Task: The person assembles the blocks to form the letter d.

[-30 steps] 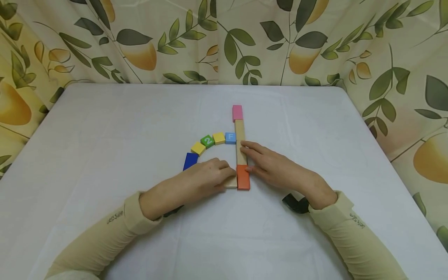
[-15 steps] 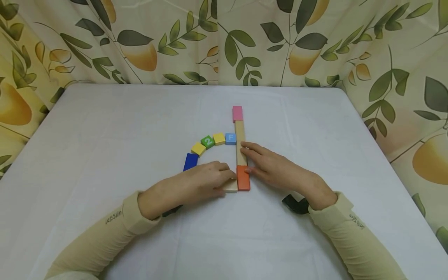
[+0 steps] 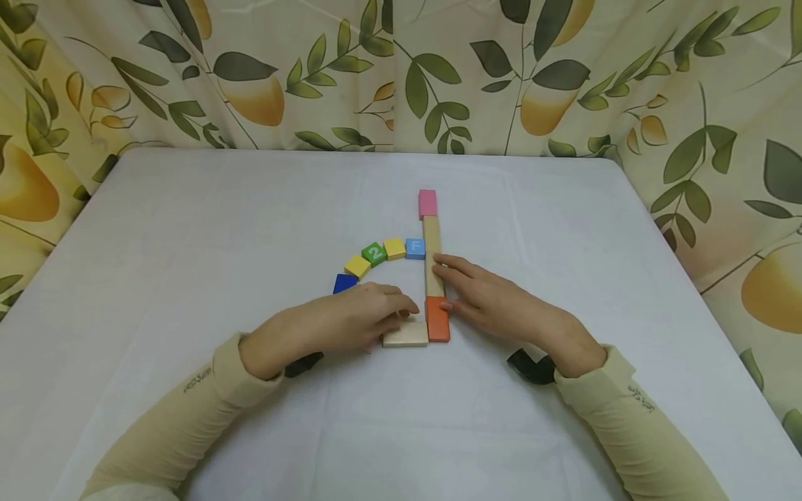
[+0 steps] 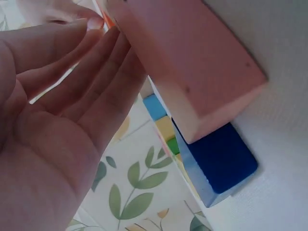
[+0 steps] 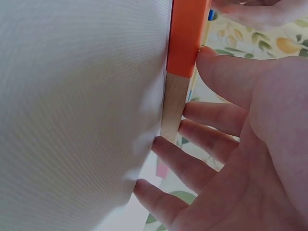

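Note:
My left hand (image 3: 351,316) hovers over the left end of a pale wooden block (image 3: 404,334), its fingers loose and holding nothing. In the left wrist view a pinkish block (image 4: 197,62) lies close by the fingers; whether it is the pale one I cannot tell. Partly behind the hand is a dark blue block (image 3: 344,284). My right hand (image 3: 495,296) rests its extended fingers along the right side of a long wooden strip (image 3: 432,257), the thumb against an orange block (image 3: 438,320) at the strip's near end. The pale block's right end meets the orange one.
A pink block (image 3: 427,202) caps the strip's far end. From the strip a curved row runs left: a light blue F block (image 3: 415,248), a yellow block (image 3: 395,248), a green 2 block (image 3: 374,253) and another yellow block (image 3: 357,266). White cloth (image 3: 219,229) covers the table.
My left hand has come off the pale wooden block and shifted left, uncovering more of it. That block sits slightly nearer to me. The right hand has kept its place.

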`<state>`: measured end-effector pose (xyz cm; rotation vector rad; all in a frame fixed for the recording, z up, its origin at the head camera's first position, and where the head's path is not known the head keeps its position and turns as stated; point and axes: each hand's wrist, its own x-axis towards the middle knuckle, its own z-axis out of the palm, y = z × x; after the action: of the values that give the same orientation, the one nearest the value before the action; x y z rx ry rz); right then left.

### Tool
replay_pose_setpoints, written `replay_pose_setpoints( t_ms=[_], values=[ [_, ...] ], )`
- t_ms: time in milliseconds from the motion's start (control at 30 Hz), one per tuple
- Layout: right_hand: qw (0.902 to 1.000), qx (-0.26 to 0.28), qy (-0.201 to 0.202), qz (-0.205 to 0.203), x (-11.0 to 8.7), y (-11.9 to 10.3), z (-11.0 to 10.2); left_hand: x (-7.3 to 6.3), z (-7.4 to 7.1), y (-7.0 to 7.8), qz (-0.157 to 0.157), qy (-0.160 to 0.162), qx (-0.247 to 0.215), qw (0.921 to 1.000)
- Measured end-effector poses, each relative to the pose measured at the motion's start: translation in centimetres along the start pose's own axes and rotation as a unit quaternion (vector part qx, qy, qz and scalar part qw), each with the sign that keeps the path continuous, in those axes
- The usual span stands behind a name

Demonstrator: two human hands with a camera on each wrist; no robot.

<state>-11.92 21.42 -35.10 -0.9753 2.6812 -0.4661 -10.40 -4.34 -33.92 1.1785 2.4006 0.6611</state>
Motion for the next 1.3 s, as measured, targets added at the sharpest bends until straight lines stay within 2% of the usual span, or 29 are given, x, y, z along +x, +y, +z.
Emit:
replay_pose_setpoints(
  t_ms=[100, 267, 400, 667, 933, 1200, 1300],
  values=[
    [1.0, 0.001, -0.002, 0.002, -0.1, 0.0, 0.0, -0.1, -0.3, -0.1, -0.006, -0.024, 0.0, 0.9997],
    [1.0, -0.003, 0.0, -0.002, -0.1, 0.0, -0.1, -0.4, -0.7, 0.0, -0.044, -0.079, 0.028, 0.9955],
    [1.0, -0.005, 0.0, -0.003, -0.1, 0.0, -0.1, -0.5, -0.6, 0.1, -0.057, -0.093, 0.056, 0.9925],
    [1.0, 0.001, -0.005, 0.005, -0.1, 0.1, 0.0, -0.3, -0.4, 0.1, -0.055, -0.081, 0.067, 0.993],
    [1.0, 0.004, -0.004, 0.001, 0.0, 0.2, -0.1, -0.1, 0.2, 0.3, -0.024, -0.046, 0.112, 0.9924],
    [1.0, 0.002, -0.004, -0.002, 0.1, 0.5, 0.0, 0.0, -0.1, 0.3, -0.034, -0.045, 0.106, 0.9927],
    [1.0, 0.0, -0.005, -0.001, 0.1, 0.5, -0.1, -0.3, -1.1, 0.0, -0.049, -0.016, 0.098, 0.9939]
  ],
)
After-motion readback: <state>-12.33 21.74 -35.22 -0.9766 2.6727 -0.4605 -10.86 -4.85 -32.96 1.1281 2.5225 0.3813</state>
